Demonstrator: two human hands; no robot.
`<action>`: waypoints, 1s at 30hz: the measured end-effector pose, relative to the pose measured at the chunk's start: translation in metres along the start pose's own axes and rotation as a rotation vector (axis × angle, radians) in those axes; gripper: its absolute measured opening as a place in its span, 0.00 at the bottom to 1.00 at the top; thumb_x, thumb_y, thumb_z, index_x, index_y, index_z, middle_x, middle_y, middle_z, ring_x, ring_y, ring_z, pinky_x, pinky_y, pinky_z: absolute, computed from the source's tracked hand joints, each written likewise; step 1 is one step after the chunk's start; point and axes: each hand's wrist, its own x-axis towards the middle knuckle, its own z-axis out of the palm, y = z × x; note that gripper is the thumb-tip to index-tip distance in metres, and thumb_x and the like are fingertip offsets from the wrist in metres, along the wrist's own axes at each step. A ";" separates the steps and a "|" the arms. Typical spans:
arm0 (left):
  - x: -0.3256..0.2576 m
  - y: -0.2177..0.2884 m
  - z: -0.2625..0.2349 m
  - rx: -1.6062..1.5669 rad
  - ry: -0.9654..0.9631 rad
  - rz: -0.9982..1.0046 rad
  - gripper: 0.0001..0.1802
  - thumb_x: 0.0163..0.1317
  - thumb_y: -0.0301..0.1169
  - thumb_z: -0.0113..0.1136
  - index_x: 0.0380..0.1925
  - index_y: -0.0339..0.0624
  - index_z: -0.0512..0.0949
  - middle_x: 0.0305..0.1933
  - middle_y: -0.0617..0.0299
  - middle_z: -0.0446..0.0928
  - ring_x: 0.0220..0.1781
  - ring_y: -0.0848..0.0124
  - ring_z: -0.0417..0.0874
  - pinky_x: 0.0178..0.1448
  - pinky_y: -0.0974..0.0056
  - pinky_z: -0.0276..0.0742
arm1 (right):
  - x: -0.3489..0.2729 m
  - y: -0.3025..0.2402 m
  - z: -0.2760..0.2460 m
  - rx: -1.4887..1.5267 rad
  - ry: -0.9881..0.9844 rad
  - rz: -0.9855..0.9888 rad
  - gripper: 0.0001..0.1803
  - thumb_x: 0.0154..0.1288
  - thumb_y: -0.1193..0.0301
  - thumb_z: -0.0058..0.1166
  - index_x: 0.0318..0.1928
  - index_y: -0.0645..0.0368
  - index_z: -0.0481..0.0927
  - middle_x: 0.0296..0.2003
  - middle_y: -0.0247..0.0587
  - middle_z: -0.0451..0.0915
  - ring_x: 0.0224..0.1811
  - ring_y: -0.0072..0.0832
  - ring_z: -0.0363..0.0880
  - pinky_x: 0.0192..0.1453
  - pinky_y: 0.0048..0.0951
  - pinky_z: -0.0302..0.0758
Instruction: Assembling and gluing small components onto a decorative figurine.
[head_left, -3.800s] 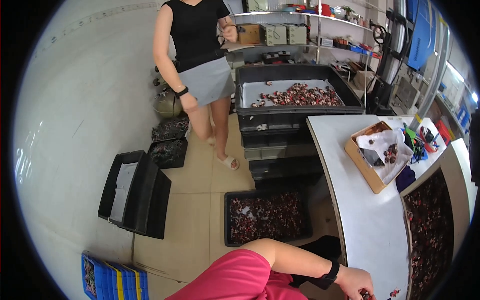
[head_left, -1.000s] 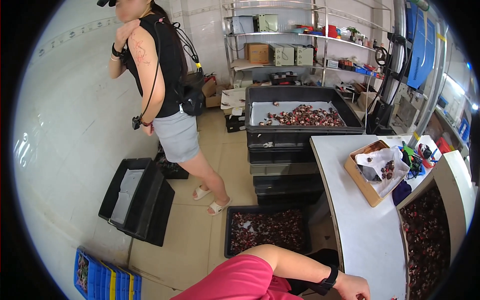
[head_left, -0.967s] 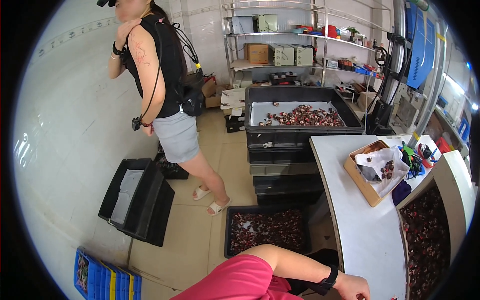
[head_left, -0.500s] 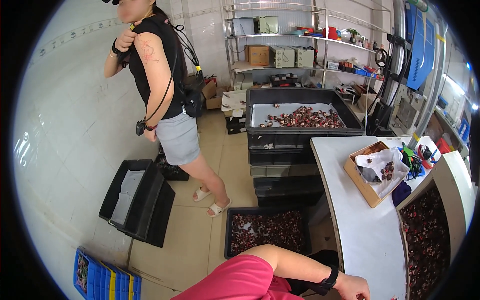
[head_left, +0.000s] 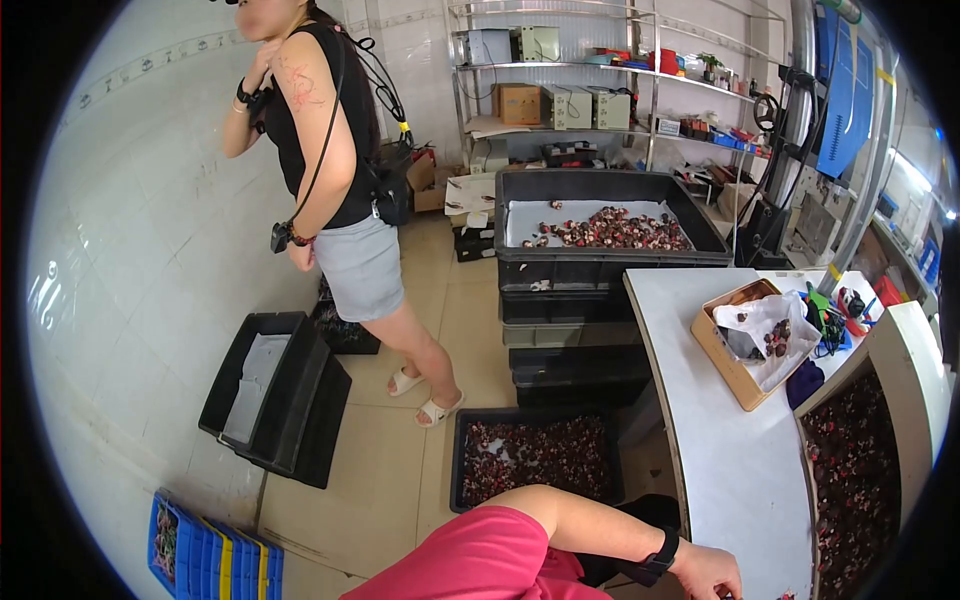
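My left hand (head_left: 708, 570) is at the lower edge of the picture, over the near end of the white table (head_left: 725, 430). A black watch (head_left: 661, 552) is on its wrist, and a pink sleeve covers the upper arm. The fingers are curled together and partly cut off by the frame edge, so what they hold is hidden. To their right, a few small dark red bits (head_left: 786, 597) lie on the tabletop. My right hand is out of the picture.
A co-worker (head_left: 335, 170) stands at the left, near stacked black crates (head_left: 320, 400). Black trays of small dark red-and-white pieces sit on the floor (head_left: 455, 465) and on a stack (head_left: 610, 267). A tan box (head_left: 740, 383) and a piece-filled bin (head_left: 805, 440) stand at the right.
The view has shifted slightly. The co-worker's raised hand has moved a little, from the shoulder strap toward the collar. My left hand remains nearly in place, its fingers slightly turned.
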 end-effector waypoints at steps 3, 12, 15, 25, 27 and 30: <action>0.000 0.000 0.000 0.019 -0.002 -0.001 0.20 0.53 0.36 0.64 0.47 0.46 0.81 0.39 0.55 0.84 0.38 0.66 0.83 0.43 0.63 0.77 | -0.001 0.003 0.001 0.028 0.023 -0.021 0.16 0.67 0.78 0.53 0.50 0.75 0.67 0.47 0.59 0.80 0.49 0.40 0.80 0.50 0.30 0.76; 0.001 -0.001 0.001 0.031 0.001 -0.004 0.21 0.52 0.35 0.64 0.48 0.47 0.81 0.39 0.55 0.84 0.39 0.65 0.83 0.44 0.62 0.77 | -0.002 -0.001 0.002 0.049 0.035 0.022 0.16 0.67 0.77 0.54 0.50 0.75 0.67 0.47 0.59 0.80 0.49 0.39 0.80 0.51 0.30 0.76; 0.001 0.000 0.001 0.045 0.006 -0.011 0.21 0.52 0.36 0.64 0.48 0.47 0.81 0.39 0.55 0.84 0.39 0.65 0.83 0.44 0.62 0.77 | -0.001 -0.002 0.001 0.046 0.022 0.014 0.16 0.67 0.77 0.54 0.50 0.75 0.67 0.47 0.59 0.80 0.49 0.40 0.80 0.51 0.30 0.75; -0.001 0.003 -0.002 0.024 -0.002 0.011 0.20 0.53 0.34 0.63 0.49 0.47 0.81 0.39 0.56 0.84 0.39 0.66 0.83 0.44 0.62 0.77 | 0.000 -0.007 0.003 0.027 0.001 0.013 0.15 0.67 0.79 0.51 0.50 0.75 0.67 0.48 0.60 0.79 0.49 0.40 0.80 0.52 0.30 0.75; -0.002 0.006 -0.002 0.025 -0.007 0.013 0.20 0.53 0.34 0.63 0.48 0.47 0.81 0.39 0.56 0.84 0.39 0.66 0.83 0.44 0.63 0.77 | -0.001 -0.003 0.003 0.032 0.012 -0.027 0.16 0.67 0.79 0.51 0.51 0.75 0.66 0.48 0.60 0.79 0.50 0.40 0.80 0.51 0.30 0.75; -0.001 0.006 -0.002 0.018 -0.029 -0.026 0.20 0.53 0.34 0.63 0.48 0.47 0.81 0.39 0.56 0.84 0.39 0.66 0.83 0.44 0.63 0.77 | -0.001 -0.004 0.003 0.063 0.007 0.013 0.16 0.67 0.79 0.51 0.51 0.75 0.66 0.48 0.60 0.79 0.50 0.41 0.80 0.51 0.29 0.75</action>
